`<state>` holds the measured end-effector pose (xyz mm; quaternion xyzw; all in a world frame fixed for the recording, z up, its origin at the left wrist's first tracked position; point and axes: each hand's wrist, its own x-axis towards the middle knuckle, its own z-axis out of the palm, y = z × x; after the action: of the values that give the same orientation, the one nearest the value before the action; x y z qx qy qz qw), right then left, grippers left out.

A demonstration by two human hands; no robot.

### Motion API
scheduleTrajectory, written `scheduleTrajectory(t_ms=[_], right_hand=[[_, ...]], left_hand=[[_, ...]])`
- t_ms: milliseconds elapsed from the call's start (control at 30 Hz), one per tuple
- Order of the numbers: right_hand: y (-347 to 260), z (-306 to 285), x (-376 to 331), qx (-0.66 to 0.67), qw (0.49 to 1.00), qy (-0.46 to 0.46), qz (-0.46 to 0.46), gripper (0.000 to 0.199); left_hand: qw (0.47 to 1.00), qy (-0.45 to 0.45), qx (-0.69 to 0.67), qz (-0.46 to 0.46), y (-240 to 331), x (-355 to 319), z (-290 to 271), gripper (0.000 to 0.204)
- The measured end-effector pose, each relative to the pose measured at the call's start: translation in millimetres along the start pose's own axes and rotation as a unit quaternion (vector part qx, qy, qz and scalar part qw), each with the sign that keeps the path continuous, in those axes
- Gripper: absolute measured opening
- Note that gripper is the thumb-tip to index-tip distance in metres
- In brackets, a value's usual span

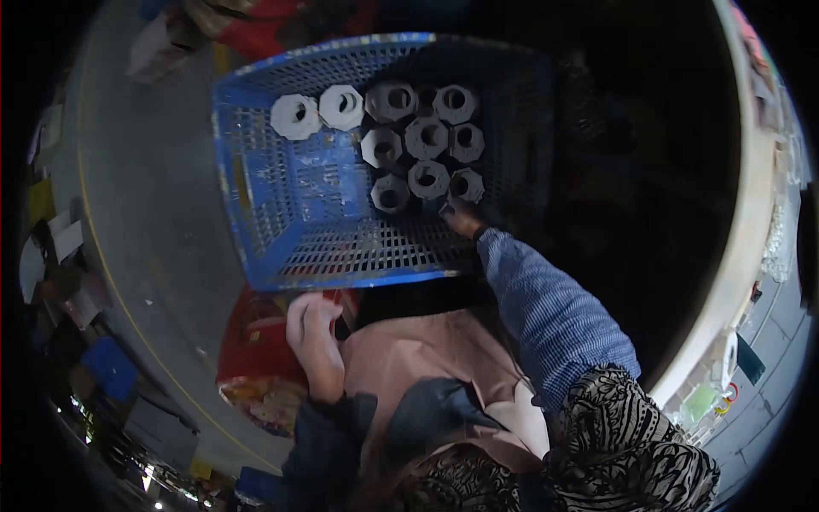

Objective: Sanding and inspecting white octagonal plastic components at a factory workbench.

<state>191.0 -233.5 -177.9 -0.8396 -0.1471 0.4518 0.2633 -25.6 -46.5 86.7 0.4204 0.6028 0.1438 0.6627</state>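
A blue slatted plastic basket [333, 282] lies in front of me. Several pale octagonal pieces with round holes [428, 137] stand in it, grouped mostly on its right side. Two whiter ones [294, 117] sit at the far left. My right hand [463, 219] reaches into the basket's near right part, its fingers closed at the lower edge of the nearest right octagonal piece [467, 185]; shadow hides part of the grip. My left hand [316, 333] hangs just outside the near rim, loosely bent with fingers apart, holding nothing.
A red package or sack [260, 350] is below the basket's near left corner. Grey floor with a yellow line [115, 299] runs along the left, with piled goods beyond. At the right curves a pale edge [725, 282] beside a dark area.
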Motion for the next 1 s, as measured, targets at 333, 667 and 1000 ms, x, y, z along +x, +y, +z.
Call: scheduleTrajectory(t_ms=[333, 667, 1000], right_hand=[[81, 63, 130, -0.343, 0.909, -0.174, -0.160, 0.028], [65, 101, 174, -0.401, 0.852, -0.286, -0.176, 0.024], [88, 115, 176, -0.081, 0.912, -0.401, -0.029, 0.040]], left_hand=[[0.998, 0.035, 0.010, -0.060, -70, 50, 18, 0.017], [0.997, 0.024, 0.062, -0.045, -84, 86, 11, 0.014], [0.992, 0.008, 0.095, -0.084, -86, 102, 2, 0.013]])
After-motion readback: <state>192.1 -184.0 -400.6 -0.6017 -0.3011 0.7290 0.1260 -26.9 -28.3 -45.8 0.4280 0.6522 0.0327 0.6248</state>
